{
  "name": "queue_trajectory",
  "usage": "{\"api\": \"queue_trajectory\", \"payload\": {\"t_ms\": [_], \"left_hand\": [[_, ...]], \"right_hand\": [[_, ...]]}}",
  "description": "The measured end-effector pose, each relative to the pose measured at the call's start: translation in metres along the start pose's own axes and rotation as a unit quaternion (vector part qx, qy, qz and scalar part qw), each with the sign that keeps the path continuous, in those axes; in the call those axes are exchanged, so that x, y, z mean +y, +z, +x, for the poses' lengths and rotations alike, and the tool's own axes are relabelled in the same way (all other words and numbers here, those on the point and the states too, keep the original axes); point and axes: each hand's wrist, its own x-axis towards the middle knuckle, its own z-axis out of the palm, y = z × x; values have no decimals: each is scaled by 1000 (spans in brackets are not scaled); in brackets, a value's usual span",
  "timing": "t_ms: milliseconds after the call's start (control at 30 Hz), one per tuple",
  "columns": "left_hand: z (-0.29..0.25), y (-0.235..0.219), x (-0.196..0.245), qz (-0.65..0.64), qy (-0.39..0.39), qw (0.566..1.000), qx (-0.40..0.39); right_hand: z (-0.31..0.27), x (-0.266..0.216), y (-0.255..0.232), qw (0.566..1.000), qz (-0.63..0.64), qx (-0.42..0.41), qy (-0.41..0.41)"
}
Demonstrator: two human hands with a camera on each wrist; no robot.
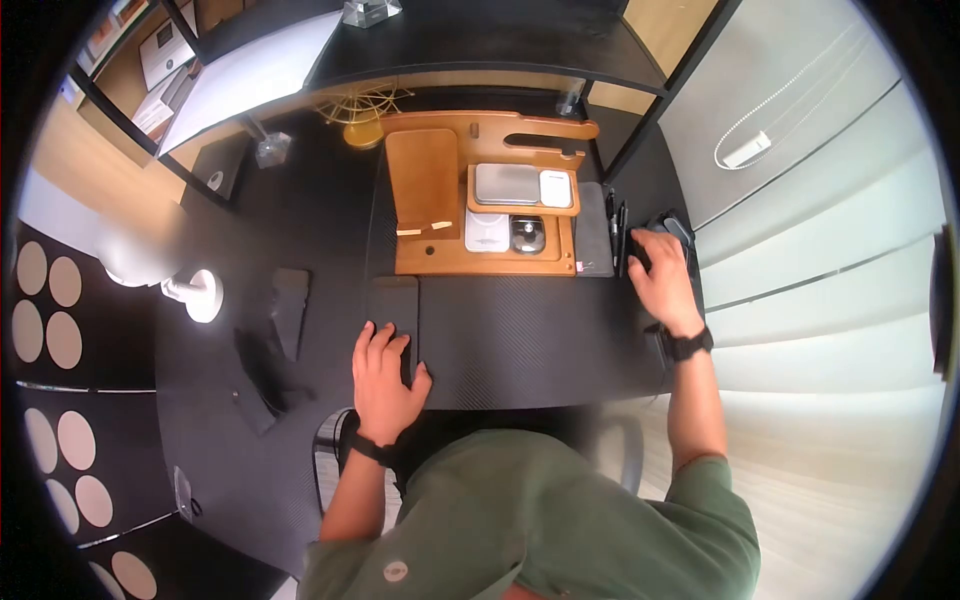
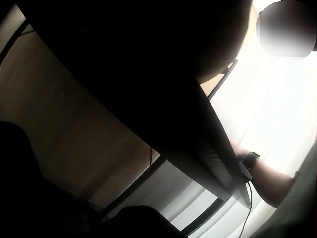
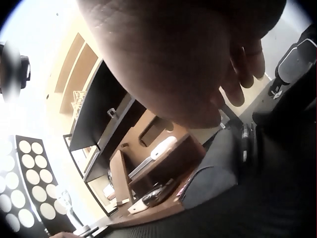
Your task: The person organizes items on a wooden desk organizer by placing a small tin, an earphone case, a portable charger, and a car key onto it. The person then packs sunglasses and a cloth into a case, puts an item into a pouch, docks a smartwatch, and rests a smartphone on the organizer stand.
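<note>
My left hand (image 1: 385,375) lies spread with fingers nearly straight over the near end of a dark flat phone-like slab (image 1: 398,292) by the desk's front edge. The left wrist view is mostly dark and does not show this hand. At the right side of the desk, my right hand (image 1: 662,280) reaches with loosely bent fingers, its fingertips close to a black object (image 1: 675,226). Black pens (image 1: 615,225) lie just left of it. In the right wrist view the palm (image 3: 173,59) is above the desk, with nothing seen gripped, and a black pouch-like thing (image 3: 292,64) sits past the fingers.
A wooden desk organizer (image 1: 420,262) holds a silver case (image 1: 507,184), a white box (image 1: 487,232) and a round black item (image 1: 527,235). A grey pad (image 1: 594,230) lies beside it. Further left are a dark slab (image 1: 290,312), a white lamp (image 1: 203,296) and a shelf (image 1: 480,45) above.
</note>
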Motion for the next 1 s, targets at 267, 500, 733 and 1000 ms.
{"api": "queue_trajectory", "payload": {"t_ms": [267, 500, 733, 1000], "left_hand": [[-1, 1, 1, -8, -10, 1000, 9], [-1, 1, 0, 6, -10, 1000, 9], [-1, -1, 2, -8, -10, 1000, 12], [-1, -1, 0, -10, -9, 1000, 11]], "right_hand": [[50, 44, 42, 993, -103, -54, 14], [79, 46, 56, 965, -197, -103, 137], [88, 45, 55, 951, -199, -148, 183], [84, 37, 47, 945, -201, -161, 201]]}}
